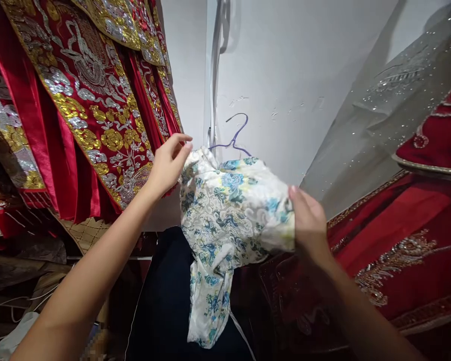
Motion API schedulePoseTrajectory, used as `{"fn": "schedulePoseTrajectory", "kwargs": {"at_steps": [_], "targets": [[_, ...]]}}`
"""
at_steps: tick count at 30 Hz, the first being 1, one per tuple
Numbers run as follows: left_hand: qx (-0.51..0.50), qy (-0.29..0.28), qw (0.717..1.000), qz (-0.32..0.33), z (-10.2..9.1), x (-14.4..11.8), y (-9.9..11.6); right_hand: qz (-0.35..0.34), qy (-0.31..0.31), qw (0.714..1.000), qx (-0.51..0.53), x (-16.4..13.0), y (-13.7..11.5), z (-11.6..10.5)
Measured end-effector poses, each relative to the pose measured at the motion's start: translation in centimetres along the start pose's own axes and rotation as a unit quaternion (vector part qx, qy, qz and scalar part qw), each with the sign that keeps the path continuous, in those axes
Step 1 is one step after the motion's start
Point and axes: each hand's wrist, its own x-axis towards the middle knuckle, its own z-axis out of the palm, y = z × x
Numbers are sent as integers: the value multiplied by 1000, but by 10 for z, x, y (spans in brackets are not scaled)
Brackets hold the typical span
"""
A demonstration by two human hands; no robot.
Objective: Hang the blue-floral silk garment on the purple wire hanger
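While left hand [168,165] pinches floral dress [229,220] collar, right hand [308,220] grips hem; red robes [86,110] crowd left.

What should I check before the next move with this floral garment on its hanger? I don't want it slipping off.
1. Left hand pinches the shoulder of the white satin garment with blue and yellow flowers: ok.
2. Right hand grips its other side: ok.
3. Thin purple wire hanger hook shows above the collar: ok.
4. Hanger seated in both shoulders: cannot tell.
5. Hook caught on anything: cannot tell.
6. Red and gold embroidered robes hang close by the left hand: not ok.
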Motion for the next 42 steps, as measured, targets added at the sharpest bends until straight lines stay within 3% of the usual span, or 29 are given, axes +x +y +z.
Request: {"fn": "schedulePoseTrajectory", "kwargs": {"at_steps": [2, 4, 7, 9, 11, 13, 14, 18, 20, 22, 26, 29, 34, 39, 42], "targets": [[-34, -95, 994, -42, 2, -8, 9, -18, -76, 996, -36, -29, -1, 12], [-20, -161, 984, -78, 6, -16, 12, -56, -215, 972, -77, -55, 0, 23], [-17, -216, 970, -109, 4, -28, 8, -158, -426, 882, -122, -72, 1, 34], [-57, -274, 954, -108, -5, -35, 8, -222, -493, 829, -143, -65, 3, 37], [-81, -328, 936, -99, -21, -42, 13, -271, -445, 832, -191, -46, 9, 38], [-94, -358, 925, -91, -38, -48, 24, -299, -326, 855, -272, -23, 18, 40], [-109, -370, 918, -90, -45, -50, 30, -315, -278, 853, -311, -11, 23, 41], [-223, -379, 888, -131, -58, -46, 39, -405, -232, 792, -394, 25, 43, 54], [-255, -346, 889, -155, -56, -36, 29, -436, -205, 778, -404, 40, 46, 61], [-234, -302, 913, -146, -53, -21, 12, -445, -192, 777, -402, 57, 42, 66], [20, -161, 986, -36, -52, 3, -24, -408, -184, 796, -407, 101, 21, 64], [165, -69, 982, 53, -49, 1, -40, -371, -131, 811, -433, 126, 10, 56], [205, 37, 975, 71, -25, -37, -56, -339, -65, 818, -460, 119, 22, 37], [130, -40, 989, 63, 6, -68, -68, -329, -53, 822, -461, 80, 42, 28], [61, -40, 997, 15, 20, -72, -72, -340, -63, 842, -414, 65, 48, 33]]}}
